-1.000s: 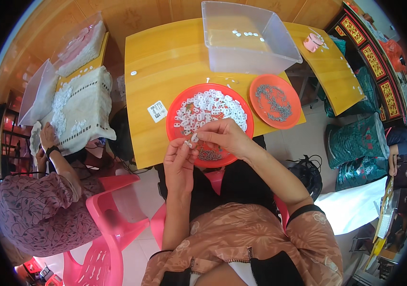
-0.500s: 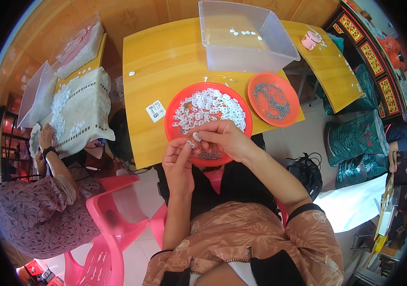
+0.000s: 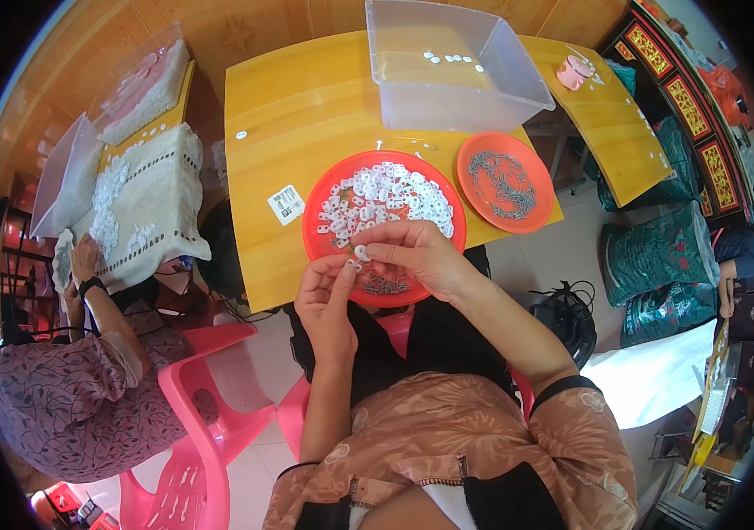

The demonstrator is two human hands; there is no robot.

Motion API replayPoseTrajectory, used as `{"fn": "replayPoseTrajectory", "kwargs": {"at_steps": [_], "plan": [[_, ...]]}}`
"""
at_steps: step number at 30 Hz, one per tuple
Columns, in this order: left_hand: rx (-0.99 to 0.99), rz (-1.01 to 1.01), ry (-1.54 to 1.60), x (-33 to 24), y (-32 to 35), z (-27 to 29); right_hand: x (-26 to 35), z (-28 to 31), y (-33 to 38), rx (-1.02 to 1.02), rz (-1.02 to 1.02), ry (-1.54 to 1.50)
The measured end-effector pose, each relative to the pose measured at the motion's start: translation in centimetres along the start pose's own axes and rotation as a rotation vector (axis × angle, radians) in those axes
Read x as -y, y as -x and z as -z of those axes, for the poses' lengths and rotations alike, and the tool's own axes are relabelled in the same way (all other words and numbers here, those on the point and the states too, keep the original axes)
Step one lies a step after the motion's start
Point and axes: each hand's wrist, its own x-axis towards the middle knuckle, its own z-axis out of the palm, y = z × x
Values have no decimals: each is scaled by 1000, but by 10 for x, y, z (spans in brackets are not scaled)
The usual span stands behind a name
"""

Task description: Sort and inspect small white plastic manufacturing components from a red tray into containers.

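Observation:
Over the near part of a red round tray (image 3: 313, 231), my two hands are close together with fingertips pinched. In my right hand (image 3: 417, 256) is a small white curved plastic clip (image 3: 361, 253), gripped between thumb and index finger. My left hand (image 3: 327, 300) pinches another tiny white piece (image 3: 355, 265) right beside it; its exact shape is too small to tell. Many white plastic clips (image 3: 395, 194) with holes fill the tray's far part. Thin grey metal pins (image 3: 386, 284) lie at its near side, partly behind my fingers.
An orange-red plate (image 3: 474, 208) of grey metal pins (image 3: 508, 190) sits right of the tray. Behind stands a clear plastic bin (image 3: 456, 110) on the yellow table (image 3: 297, 106). A printed label (image 3: 287, 205) lies left. At far left, another person (image 3: 86, 380) handles white pieces beside a pink chair (image 3: 209, 397).
Both hands stay over the tray, and their fingertips have shifted slightly around the small white pieces. The whole view has moved a little.

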Motion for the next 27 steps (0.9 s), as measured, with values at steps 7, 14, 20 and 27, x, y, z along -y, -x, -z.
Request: {"fn": "replayPoseTrajectory", "kwargs": {"at_steps": [7,14,20,27], "plan": [[-29,-32,-68,-1,0,-1,-1,-1,-1,-6,46,49],[-61,-142,-205,-1,3,-6,1,-12,6,-78,235,250],[-49,-202,-221,-4,5,-9,5,-16,13,-73,276,328],[44,-158,-139,-2,-1,5,5,-13,13,-73,250,237]]}}
